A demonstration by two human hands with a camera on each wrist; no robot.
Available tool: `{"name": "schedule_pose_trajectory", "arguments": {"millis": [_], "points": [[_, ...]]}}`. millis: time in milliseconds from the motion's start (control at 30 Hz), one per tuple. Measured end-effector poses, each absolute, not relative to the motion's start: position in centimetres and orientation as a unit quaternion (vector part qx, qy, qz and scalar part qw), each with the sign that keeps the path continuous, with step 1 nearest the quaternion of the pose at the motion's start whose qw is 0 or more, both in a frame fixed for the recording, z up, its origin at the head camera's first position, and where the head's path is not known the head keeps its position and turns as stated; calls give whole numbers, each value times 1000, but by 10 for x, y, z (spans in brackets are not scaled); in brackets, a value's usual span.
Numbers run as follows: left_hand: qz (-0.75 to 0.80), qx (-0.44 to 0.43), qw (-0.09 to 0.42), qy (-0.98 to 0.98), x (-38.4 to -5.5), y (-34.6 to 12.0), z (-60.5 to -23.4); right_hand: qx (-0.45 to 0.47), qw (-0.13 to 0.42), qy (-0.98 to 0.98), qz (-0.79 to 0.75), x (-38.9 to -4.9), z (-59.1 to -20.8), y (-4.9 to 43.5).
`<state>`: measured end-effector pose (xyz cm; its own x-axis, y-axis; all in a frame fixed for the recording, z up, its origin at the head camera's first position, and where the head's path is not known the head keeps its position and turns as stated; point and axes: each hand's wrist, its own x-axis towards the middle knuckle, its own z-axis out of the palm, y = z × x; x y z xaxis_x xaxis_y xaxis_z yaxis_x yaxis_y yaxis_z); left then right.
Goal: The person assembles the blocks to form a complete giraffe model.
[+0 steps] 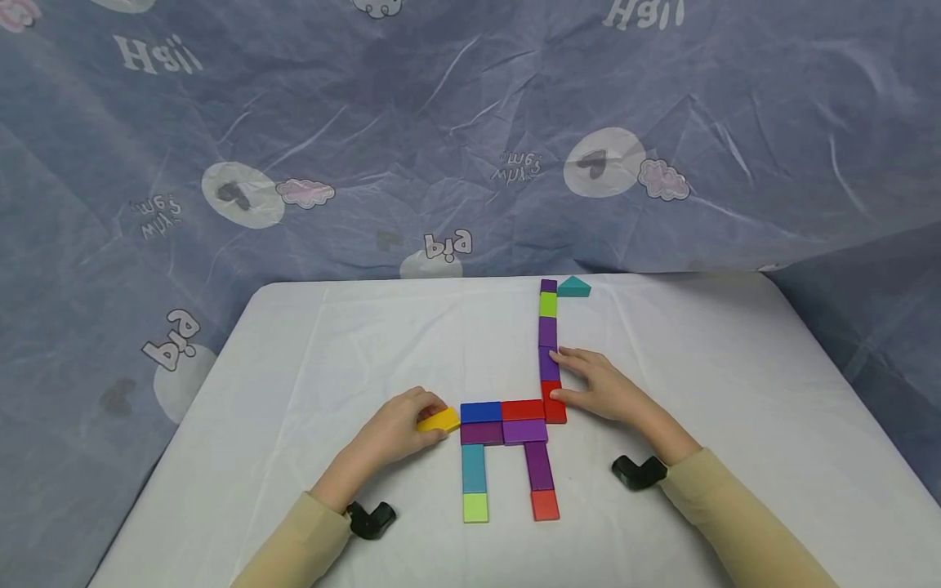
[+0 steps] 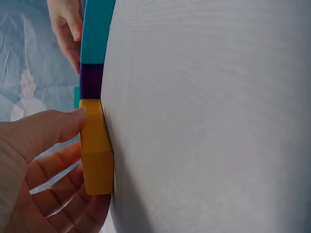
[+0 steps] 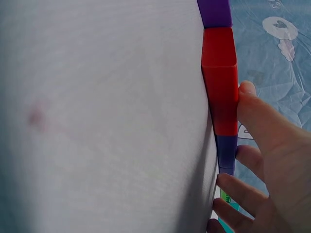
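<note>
My left hand [image 1: 397, 425] pinches a yellow block [image 1: 439, 420] between thumb and fingers, at the left end of a figure of flat coloured blocks. One corner of it comes right up to the blue block [image 1: 481, 413]. In the left wrist view the yellow block [image 2: 97, 160] lies close over the white surface. My right hand [image 1: 606, 388] touches the tall column on the figure's right side. Its thumb is at the lowest red block [image 1: 555, 403], and the fingertips reach a purple block [image 1: 548, 366]. The right wrist view shows the thumb against that red block [image 3: 221, 87].
Below the blue block, a teal block [image 1: 474, 469] and a lime block [image 1: 475, 508] form one leg; purple [image 1: 539, 466] and red-orange [image 1: 546, 505] form the other. A teal triangle [image 1: 574, 287] sits by the column's top, near the table's [image 1: 331, 359] back edge.
</note>
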<state>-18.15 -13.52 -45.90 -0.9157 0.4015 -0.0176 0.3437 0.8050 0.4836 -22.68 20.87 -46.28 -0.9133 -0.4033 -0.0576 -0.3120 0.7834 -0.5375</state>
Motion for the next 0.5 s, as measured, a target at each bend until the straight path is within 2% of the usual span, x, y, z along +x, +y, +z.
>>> {"name": "schedule_pose_trajectory", "arguments": {"millis": [233, 500], "points": [[251, 202, 67, 944, -181, -138, -459, -190, 79, 940, -270, -228, -467, 209], [311, 159, 115, 930, -185, -147, -462, -190, 77, 937, -281, -225, -470, 207]]}}
